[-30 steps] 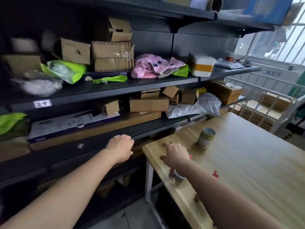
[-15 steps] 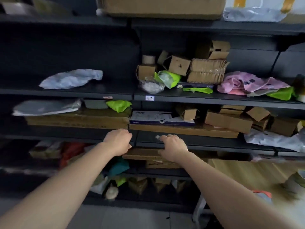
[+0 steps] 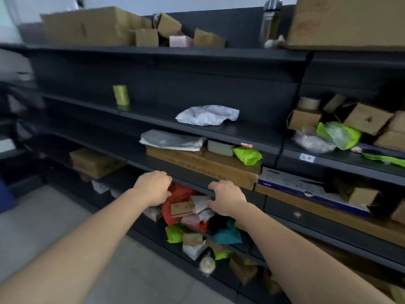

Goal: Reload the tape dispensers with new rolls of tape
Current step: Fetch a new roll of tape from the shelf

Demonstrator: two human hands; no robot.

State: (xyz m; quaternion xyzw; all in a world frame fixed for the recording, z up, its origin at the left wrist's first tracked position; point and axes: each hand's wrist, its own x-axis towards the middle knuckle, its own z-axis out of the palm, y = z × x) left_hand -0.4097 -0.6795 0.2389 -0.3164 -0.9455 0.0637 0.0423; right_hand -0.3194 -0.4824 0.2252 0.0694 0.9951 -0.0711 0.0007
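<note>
Dark steel shelving [image 3: 151, 116] fills our view, loosely stocked with cartons [image 3: 96, 162] and bagged parcels [image 3: 207, 115]. At ten o'clock a stack of green tape rolls [image 3: 121, 95] stands upright on an upper shelf, presumably kept as fresh stock. Near centre our left hand [image 3: 153, 187] and right hand [image 3: 228, 198] hover before a shelf edge, fingers loosely curled, grasping nothing; we judge them mid-search. At two o'clock a tan tape roll [image 3: 308, 103] lies flat atop a small carton [image 3: 303, 120]. No dispenser shows.
</note>
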